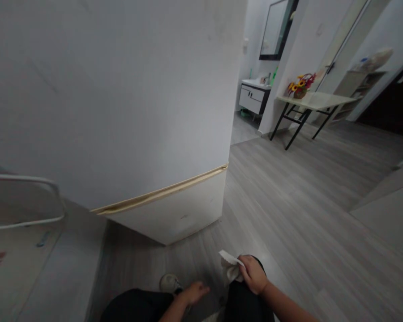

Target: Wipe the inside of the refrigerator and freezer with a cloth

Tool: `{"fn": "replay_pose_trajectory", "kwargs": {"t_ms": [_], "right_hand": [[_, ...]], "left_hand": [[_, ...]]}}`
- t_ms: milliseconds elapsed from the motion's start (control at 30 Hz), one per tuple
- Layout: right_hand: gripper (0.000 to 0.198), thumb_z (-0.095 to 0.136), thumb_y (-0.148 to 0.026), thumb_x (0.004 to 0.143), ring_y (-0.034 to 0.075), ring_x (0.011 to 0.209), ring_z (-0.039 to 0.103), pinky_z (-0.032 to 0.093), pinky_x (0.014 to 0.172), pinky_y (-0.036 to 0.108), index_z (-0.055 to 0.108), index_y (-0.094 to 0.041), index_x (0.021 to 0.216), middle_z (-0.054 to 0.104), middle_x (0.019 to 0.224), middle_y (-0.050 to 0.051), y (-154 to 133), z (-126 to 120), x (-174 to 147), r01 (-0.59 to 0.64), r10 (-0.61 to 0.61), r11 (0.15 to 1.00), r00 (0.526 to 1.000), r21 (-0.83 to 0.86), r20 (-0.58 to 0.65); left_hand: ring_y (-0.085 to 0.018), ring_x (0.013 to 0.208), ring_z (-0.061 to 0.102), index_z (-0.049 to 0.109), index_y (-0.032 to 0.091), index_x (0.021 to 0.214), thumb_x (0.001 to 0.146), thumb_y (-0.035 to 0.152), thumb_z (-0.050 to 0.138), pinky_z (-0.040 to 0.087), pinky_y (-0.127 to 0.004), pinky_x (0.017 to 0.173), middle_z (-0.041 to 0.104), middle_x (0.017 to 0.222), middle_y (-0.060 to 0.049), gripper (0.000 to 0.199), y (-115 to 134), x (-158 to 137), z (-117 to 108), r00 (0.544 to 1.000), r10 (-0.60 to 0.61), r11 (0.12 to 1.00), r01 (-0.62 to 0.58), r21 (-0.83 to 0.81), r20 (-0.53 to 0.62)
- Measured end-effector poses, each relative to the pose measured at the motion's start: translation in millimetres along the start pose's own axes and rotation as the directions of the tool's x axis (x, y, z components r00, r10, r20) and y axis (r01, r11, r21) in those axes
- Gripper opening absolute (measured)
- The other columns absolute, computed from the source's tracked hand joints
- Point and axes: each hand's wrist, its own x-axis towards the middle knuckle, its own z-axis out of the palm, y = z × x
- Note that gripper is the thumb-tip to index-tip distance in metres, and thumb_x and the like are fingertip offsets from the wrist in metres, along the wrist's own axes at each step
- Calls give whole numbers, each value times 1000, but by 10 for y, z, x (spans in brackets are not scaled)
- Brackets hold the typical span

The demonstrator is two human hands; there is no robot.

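Note:
In the lower middle, my right hand [254, 273] is closed on a crumpled white tissue [231, 264] and rests over my right knee. Part of the tissue sticks out to the left of my fingers. My left hand [195, 293] hovers between my knees with its fingers loosely apart, and nothing shows in it. A white baseboard panel [184, 212] with a yellowish ledge [174, 189] along its top stands in front of me, apart from both hands.
A white wall [137, 98] rises above the ledge. At left is a pale surface with a white metal bar [23, 178]. Grey wood-look floor [272, 201] stretches right, towards a folding table [322, 100] bearing a flower basket [300, 87]. A sink cabinet [253, 96] stands behind.

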Motion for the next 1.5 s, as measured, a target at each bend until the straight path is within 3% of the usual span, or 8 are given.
{"fn": "replay_pose_trajectory", "kwargs": {"t_ms": [300, 433, 600, 867, 1033, 1200, 1333, 1500], "right_hand": [[33, 39, -37, 101, 28, 104, 65, 44, 98, 38, 66, -17, 104, 72, 103, 15, -574, -41, -3, -90, 88, 995, 995, -44, -35], [33, 43, -38, 97, 25, 92, 67, 48, 88, 35, 65, -18, 110, 72, 101, 12, -1342, 218, -73, -23, 59, 954, 992, 300, -113], [30, 56, -46, 94, 21, 90, 62, 49, 82, 30, 64, -19, 104, 67, 96, 5, -2188, 898, -331, 69, 55, 688, 988, 722, -147], [44, 60, -60, 91, 20, 83, 60, 46, 77, 29, 65, -16, 91, 65, 85, 4, -1985, 764, -307, -77, 27, 633, 997, 770, 77], [23, 56, -37, 92, 25, 98, 61, 47, 90, 36, 64, -18, 102, 66, 101, 9, -2065, 569, -194, 90, 78, 812, 962, 577, -261], [19, 48, -19, 96, 22, 95, 61, 49, 86, 36, 62, -23, 107, 64, 101, 9, -2258, 614, -397, 376, -201, 836, 888, 400, -414], [19, 53, -20, 92, 24, 92, 63, 52, 80, 35, 65, -26, 105, 65, 98, 9, -2121, 903, -604, 512, -340, 795, 821, 326, -459], [30, 60, -46, 93, 28, 103, 67, 54, 92, 40, 70, -26, 113, 71, 111, 11, -1957, 1132, -529, 184, -11, 694, 969, 696, -245]], "left_hand": [[-25, 94, 70, 64, 20, 103, 62, 88, 67, 49, -33, 78, 73, 106, -11, 79, -493, -799, -39, 989, 0, 939, -53, -341, -151], [-29, 114, 68, 59, 23, 121, 57, 93, 66, 51, -34, 84, 69, 129, -16, 95, -647, -1284, -163, 981, 66, 877, -145, -459, -183], [-30, 121, 66, 59, 24, 132, 62, 79, 75, 51, -38, 97, 66, 138, -14, 91, -564, -1659, -402, 935, 140, 715, -323, -620, -326], [-31, 96, 67, 73, 16, 84, 69, 55, 70, 53, -44, 92, 72, 94, -12, 42, -244, -1907, -567, 800, 327, 853, -479, -207, -503], [-35, 127, 58, 71, 21, 81, 78, 45, 62, 42, -47, 111, 65, 132, -16, 25, -81, -2131, -578, 546, 471, 859, -465, 217, -693], [-22, 73, 63, 60, 24, 80, 93, 52, 46, 47, -31, 73, 66, 74, -4, 34, 286, -2065, -471, 676, 492, 864, -456, 213, -548], [-20, 72, 60, 50, 23, 74, 92, 61, 43, 43, -28, 69, 60, 71, -1, 42, 498, -1928, -372, 661, 456, 861, -497, 108, -596], [-21, 78, 65, 65, 24, 87, 92, 48, 52, 42, -28, 73, 70, 78, -1, 28, 698, -2191, -313, 764, 507, 862, -461, 210, -399]]}}
